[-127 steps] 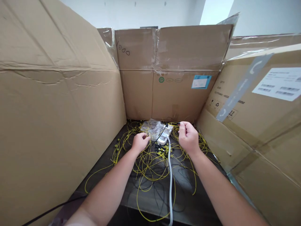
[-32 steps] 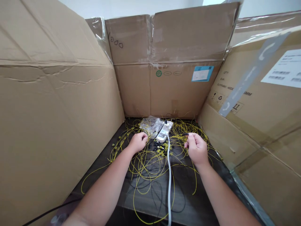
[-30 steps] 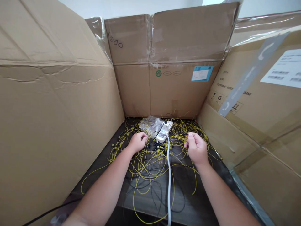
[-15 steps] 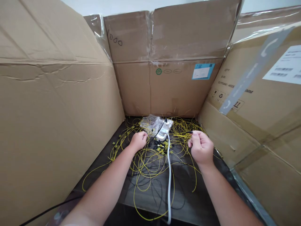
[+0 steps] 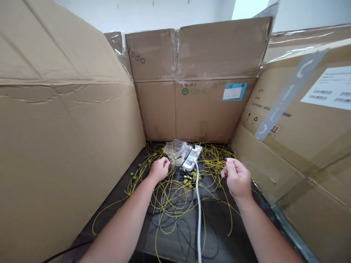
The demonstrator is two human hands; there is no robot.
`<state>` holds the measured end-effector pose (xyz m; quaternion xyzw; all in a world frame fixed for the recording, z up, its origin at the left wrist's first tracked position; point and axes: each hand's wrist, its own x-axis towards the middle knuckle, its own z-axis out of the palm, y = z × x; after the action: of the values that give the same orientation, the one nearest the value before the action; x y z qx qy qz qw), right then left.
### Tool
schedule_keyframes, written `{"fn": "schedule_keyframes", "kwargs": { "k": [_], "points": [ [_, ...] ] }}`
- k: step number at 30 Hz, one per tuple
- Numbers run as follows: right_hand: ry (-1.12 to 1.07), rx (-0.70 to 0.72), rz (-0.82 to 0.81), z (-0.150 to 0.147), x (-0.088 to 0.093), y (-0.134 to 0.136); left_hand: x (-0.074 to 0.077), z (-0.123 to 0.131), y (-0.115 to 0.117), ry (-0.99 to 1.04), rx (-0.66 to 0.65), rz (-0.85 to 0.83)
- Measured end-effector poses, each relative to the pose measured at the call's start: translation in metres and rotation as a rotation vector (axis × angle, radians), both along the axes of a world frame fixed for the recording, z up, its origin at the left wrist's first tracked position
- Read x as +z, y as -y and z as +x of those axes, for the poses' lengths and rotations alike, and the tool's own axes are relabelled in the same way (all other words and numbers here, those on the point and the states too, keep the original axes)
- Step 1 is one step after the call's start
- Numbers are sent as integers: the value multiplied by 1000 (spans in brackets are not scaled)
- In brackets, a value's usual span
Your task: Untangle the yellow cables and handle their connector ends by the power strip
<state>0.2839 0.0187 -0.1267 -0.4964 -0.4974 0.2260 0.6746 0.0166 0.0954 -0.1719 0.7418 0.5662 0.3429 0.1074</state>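
My left hand (image 5: 159, 170) is closed in a pinch at the left of the pile, with a thin yellow wire at its fingertips. My right hand (image 5: 237, 177) is closed too, its thumb and forefinger gripping a small black connector (image 5: 225, 159). Loose yellow wires (image 5: 167, 204) lie tangled beneath and between both hands. Between the hands sits a white power strip (image 5: 189, 162) with a black plug (image 5: 193, 147) in it. In front of the strip is a cluster of small black and yellow pieces (image 5: 189, 178), too small to identify.
Tall cardboard panels stand at the left (image 5: 68, 146), back (image 5: 203, 113) and right (image 5: 315, 153) of the dark tabletop (image 5: 219, 233). A clear plastic bag (image 5: 175, 149) lies behind the wires. A white cable (image 5: 199, 219) runs toward the front edge.
The view has tilted up, so the scene sits lower in the picture. Both hands stay closed; they are slightly farther apart, the left hand a little more to the left.
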Motion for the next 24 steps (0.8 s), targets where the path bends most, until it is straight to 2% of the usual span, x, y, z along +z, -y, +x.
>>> {"fn": "schedule_keyframes", "kwargs": {
  "k": [6, 11, 16, 19, 21, 24],
  "points": [
    [225, 74, -68, -1, -1, 3, 9, 7, 5, 52, -130, 162],
    [336, 73, -91, 0, -4, 2, 10, 8, 4, 185, -178, 183],
    [509, 173, -101, -3, -1, 2, 8, 8, 4, 259, -156, 127],
    [585, 185, -136, 0, 0, 1, 8, 7, 2, 377, -121, 48],
    [550, 158, -164, 4, -2, -2, 7, 6, 0, 507, -104, -39],
    [383, 142, -199, 9, -6, -8, 8, 5, -5, 698, -111, -136]
  ]
}}
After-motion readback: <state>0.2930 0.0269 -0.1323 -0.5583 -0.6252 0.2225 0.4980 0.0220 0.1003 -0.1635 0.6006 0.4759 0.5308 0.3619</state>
